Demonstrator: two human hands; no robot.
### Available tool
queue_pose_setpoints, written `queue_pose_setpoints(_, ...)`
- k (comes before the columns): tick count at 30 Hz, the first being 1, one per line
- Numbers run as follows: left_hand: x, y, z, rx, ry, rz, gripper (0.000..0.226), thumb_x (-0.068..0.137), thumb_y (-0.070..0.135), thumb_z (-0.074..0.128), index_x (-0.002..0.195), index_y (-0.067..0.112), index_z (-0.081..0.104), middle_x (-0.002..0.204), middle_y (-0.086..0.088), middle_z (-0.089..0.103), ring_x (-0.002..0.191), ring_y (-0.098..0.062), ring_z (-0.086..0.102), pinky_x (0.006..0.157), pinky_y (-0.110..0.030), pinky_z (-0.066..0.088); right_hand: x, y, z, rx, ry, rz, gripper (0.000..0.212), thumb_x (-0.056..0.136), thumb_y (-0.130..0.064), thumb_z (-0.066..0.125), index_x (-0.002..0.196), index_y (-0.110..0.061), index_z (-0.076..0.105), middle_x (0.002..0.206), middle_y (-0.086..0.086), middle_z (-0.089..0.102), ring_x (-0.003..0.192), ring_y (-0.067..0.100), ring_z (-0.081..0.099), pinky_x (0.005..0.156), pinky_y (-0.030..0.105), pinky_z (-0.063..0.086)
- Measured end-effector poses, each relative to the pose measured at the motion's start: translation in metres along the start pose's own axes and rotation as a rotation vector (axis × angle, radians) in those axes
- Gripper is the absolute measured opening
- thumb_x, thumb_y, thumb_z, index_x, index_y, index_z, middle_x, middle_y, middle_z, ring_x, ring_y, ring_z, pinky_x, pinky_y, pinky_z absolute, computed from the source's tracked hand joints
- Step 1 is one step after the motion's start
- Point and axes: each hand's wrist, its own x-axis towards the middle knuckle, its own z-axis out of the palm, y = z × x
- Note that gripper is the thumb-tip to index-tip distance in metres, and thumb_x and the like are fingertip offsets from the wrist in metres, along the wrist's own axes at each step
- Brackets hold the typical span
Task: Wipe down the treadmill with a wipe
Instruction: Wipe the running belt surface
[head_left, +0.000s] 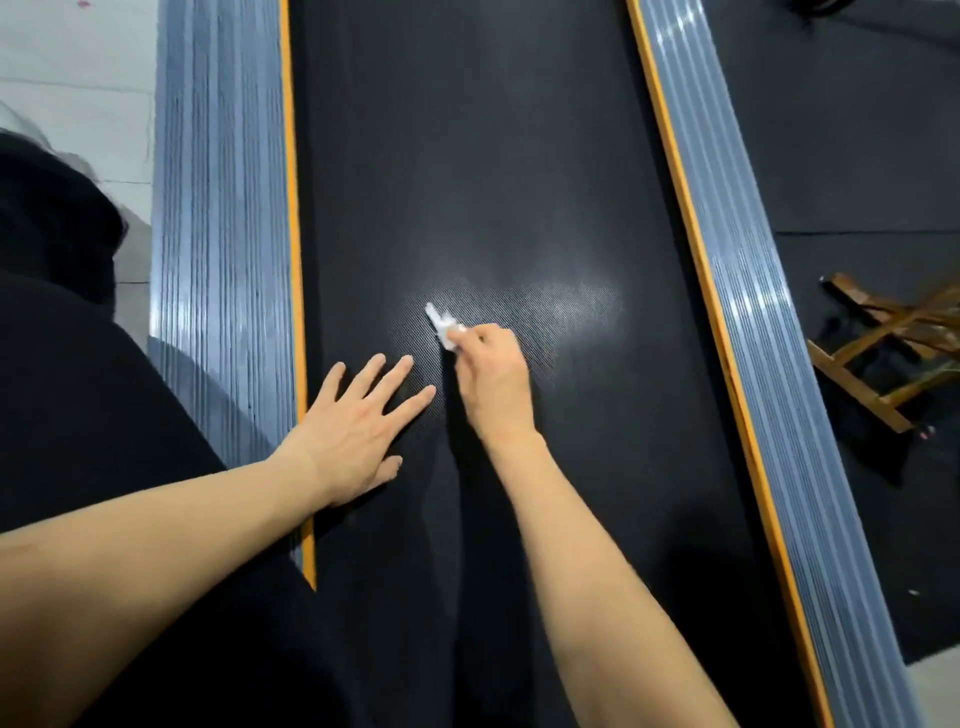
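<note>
Right hand (491, 376) pinching crumpled white wipe (442, 325) against treadmill belt (467, 156), left hand (353, 431) flat, fingers spread, alongside.

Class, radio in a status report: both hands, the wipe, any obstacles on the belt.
Left hand flat on belt, open. Right hand pinching wipe against belt. Nothing else on belt.

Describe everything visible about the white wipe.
The wipe is a small, crumpled white wad, thin like tissue or a damp cloth. The right hand pinches it in curled fingers, so only its front end shows, a pointed tip jutting ahead of the fingers. It lies against the black textured treadmill belt, about mid-width, just ahead of the flat left hand, beside a pale sheen.
</note>
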Motion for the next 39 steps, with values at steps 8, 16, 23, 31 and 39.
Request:
queue_pose_setpoints(8,0.023,-0.023,-0.004,0.052,-0.107,0.036,0.111,0.085,0.082,0.048,0.155,0.041,-0.027,0.166,-0.007,-0.03,0.157,-0.034,-0.012,0.124,-0.061,0.012,0.042,0.173,-0.067,-0.249,0.243,0.324,0.029,0.091,-0.011,0.055,0.111,-0.018,0.075,0.089,0.011,0.063,0.08,0.031,0.056,0.075,0.041,0.051)
queue_pose_setpoints(16,0.024,-0.021,0.006,0.012,-0.13,0.024,0.111,0.089,0.079,0.047,0.151,0.04,-0.036,0.162,-0.007,-0.04,0.154,-0.035,-0.023,0.124,-0.063,0.001,0.063,0.117,-0.027,-0.223,0.276,0.362,0.019,0.083,0.003,0.065,0.095,-0.008,0.074,0.081,0.017,0.063,0.072,0.036,0.058,0.066,0.041,0.048)
queue_pose_setpoints(23,0.024,-0.021,0.008,-0.011,-0.136,0.023,0.11,0.09,0.077,0.048,0.151,0.04,-0.036,0.16,-0.006,-0.043,0.153,-0.035,-0.026,0.123,-0.064,0.0,0.086,0.152,-0.059,-0.241,0.097,0.149,0.03,0.09,-0.009,0.053,0.113,-0.017,0.07,0.086,0.012,0.06,0.085,0.028,0.054,0.075,0.033,0.042)
queue_pose_setpoints(31,0.027,-0.021,0.009,-0.058,-0.147,0.021,0.111,0.09,0.074,0.051,0.151,0.04,-0.036,0.158,-0.006,-0.045,0.152,-0.035,-0.029,0.122,-0.065,-0.003,0.104,0.133,-0.042,-0.27,0.177,0.519,0.024,0.089,-0.001,0.055,0.098,-0.006,0.077,0.087,0.024,0.064,0.079,0.044,0.061,0.071,0.047,0.049)
queue_pose_setpoints(39,0.025,-0.02,0.004,-0.088,-0.146,0.02,0.11,0.092,0.07,0.054,0.153,0.039,-0.032,0.16,-0.007,-0.042,0.152,-0.036,-0.029,0.122,-0.066,-0.003,0.097,0.036,-0.003,-0.074,-0.113,-0.189,0.027,0.086,-0.001,0.062,0.107,-0.013,0.074,0.096,0.009,0.065,0.087,0.028,0.055,0.08,0.034,0.047)
